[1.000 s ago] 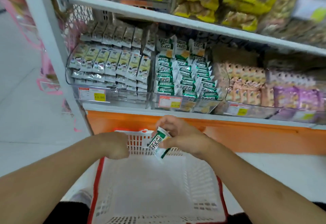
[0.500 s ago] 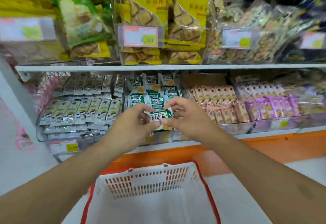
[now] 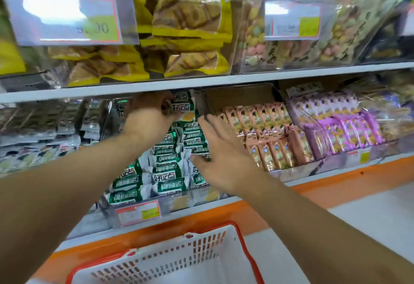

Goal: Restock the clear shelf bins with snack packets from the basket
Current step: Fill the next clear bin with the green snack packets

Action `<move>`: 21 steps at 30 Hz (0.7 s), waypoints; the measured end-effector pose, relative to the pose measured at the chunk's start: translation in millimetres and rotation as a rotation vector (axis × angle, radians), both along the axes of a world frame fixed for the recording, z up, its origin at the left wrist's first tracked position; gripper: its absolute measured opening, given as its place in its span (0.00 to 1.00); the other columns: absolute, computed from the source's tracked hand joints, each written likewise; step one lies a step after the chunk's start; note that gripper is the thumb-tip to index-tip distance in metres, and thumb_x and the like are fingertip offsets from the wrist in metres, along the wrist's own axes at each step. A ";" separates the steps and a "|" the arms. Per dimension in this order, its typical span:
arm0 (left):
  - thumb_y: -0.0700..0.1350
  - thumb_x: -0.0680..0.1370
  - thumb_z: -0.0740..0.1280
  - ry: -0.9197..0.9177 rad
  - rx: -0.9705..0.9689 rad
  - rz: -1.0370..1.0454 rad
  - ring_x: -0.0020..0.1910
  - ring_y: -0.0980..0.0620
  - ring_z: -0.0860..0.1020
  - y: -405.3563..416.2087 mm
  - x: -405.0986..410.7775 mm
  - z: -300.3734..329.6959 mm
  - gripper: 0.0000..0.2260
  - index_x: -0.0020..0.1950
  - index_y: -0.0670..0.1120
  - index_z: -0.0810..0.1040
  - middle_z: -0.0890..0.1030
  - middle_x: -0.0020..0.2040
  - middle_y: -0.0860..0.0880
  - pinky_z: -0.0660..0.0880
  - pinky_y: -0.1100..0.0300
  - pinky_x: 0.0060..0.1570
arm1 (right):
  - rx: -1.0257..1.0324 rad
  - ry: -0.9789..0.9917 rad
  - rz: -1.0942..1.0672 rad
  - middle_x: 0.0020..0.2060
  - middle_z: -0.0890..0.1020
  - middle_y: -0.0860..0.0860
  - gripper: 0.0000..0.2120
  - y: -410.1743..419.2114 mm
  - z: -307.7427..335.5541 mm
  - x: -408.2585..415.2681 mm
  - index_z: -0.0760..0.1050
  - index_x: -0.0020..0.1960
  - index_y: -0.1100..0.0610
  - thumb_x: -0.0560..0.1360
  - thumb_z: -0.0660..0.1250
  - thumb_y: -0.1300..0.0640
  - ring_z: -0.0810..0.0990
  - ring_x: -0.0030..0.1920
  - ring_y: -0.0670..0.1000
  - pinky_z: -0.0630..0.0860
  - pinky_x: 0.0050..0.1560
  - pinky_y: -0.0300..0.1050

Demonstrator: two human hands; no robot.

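The clear bin (image 3: 143, 211) of green packets (image 3: 167, 171) is flanked by pink packets (image 3: 266, 131), with the basket (image 3: 170, 263) below the shelf's front edge. One green packet (image 3: 182, 104) at the bin's back edge appears gripped by the left hand (image 3: 146, 120), though blurred; the right hand (image 3: 220, 151) is spread flat on the pile.

The clear plastic bin of green-and-white snack packets (image 3: 156, 171) is packed to its front lip. Above it, the white shelf board (image 3: 201, 82) leaves a low gap. A brown cardboard box (image 3: 237, 98) walls the bin's right rear.
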State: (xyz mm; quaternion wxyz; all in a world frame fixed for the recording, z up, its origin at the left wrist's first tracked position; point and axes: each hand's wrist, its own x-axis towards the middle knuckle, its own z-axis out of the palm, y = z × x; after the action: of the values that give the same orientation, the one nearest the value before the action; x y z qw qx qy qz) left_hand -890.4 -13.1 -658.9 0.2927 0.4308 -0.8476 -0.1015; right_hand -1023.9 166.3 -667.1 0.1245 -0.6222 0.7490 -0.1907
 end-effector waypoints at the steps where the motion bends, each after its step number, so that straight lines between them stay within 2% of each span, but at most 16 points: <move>1: 0.63 0.73 0.75 -0.014 0.003 0.000 0.58 0.42 0.79 -8.0 -3.5 -3.2 0.21 0.62 0.54 0.80 0.84 0.57 0.48 0.76 0.46 0.60 | -0.015 0.011 -0.003 0.84 0.41 0.41 0.39 -1.0 -2.3 0.3 0.42 0.85 0.45 0.83 0.61 0.39 0.36 0.83 0.47 0.44 0.83 0.51; 3: 0.66 0.73 0.73 -0.066 -0.008 0.023 0.60 0.40 0.78 -20.0 -9.0 -8.4 0.22 0.62 0.56 0.80 0.83 0.59 0.47 0.75 0.43 0.61 | -0.031 0.024 -0.005 0.84 0.42 0.43 0.39 -2.7 -5.2 0.7 0.43 0.85 0.45 0.83 0.62 0.39 0.37 0.83 0.48 0.44 0.83 0.51; 8: 0.70 0.73 0.69 -0.163 -0.082 0.084 0.63 0.38 0.76 -32.9 -13.3 -16.5 0.24 0.62 0.57 0.80 0.83 0.60 0.49 0.73 0.45 0.60 | -0.032 0.063 -0.011 0.84 0.43 0.44 0.41 -3.7 -6.9 0.7 0.43 0.85 0.48 0.82 0.62 0.39 0.37 0.83 0.48 0.45 0.83 0.51; 14: 0.63 0.77 0.70 -0.208 -0.049 0.097 0.69 0.38 0.68 -26.4 -21.1 -12.4 0.21 0.65 0.53 0.79 0.78 0.66 0.46 0.65 0.45 0.64 | -0.033 0.083 -0.023 0.84 0.46 0.45 0.41 -3.5 -5.9 4.3 0.45 0.85 0.51 0.82 0.63 0.39 0.39 0.83 0.48 0.45 0.83 0.50; 19: 0.63 0.75 0.72 -0.154 -0.042 0.085 0.66 0.37 0.72 -32.1 -30.2 -8.1 0.17 0.59 0.55 0.80 0.82 0.60 0.47 0.65 0.46 0.59 | -0.022 0.099 -0.039 0.84 0.46 0.45 0.41 -4.7 -5.1 6.7 0.45 0.85 0.50 0.82 0.62 0.39 0.38 0.83 0.48 0.44 0.83 0.50; 21: 0.64 0.75 0.71 -0.175 -0.049 0.089 0.66 0.38 0.73 -34.2 -33.9 -8.8 0.18 0.60 0.57 0.79 0.82 0.60 0.48 0.66 0.44 0.62 | -0.030 0.096 -0.042 0.84 0.47 0.46 0.41 -5.4 -6.5 6.9 0.45 0.85 0.50 0.82 0.63 0.39 0.39 0.83 0.48 0.44 0.83 0.50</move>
State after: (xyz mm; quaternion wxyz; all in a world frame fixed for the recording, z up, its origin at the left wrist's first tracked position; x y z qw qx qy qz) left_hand -924.3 -47.3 -667.7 0.2321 0.4680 -0.8522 -0.0294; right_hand -1017.0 160.9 -673.6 0.0751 -0.6167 0.7639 -0.1747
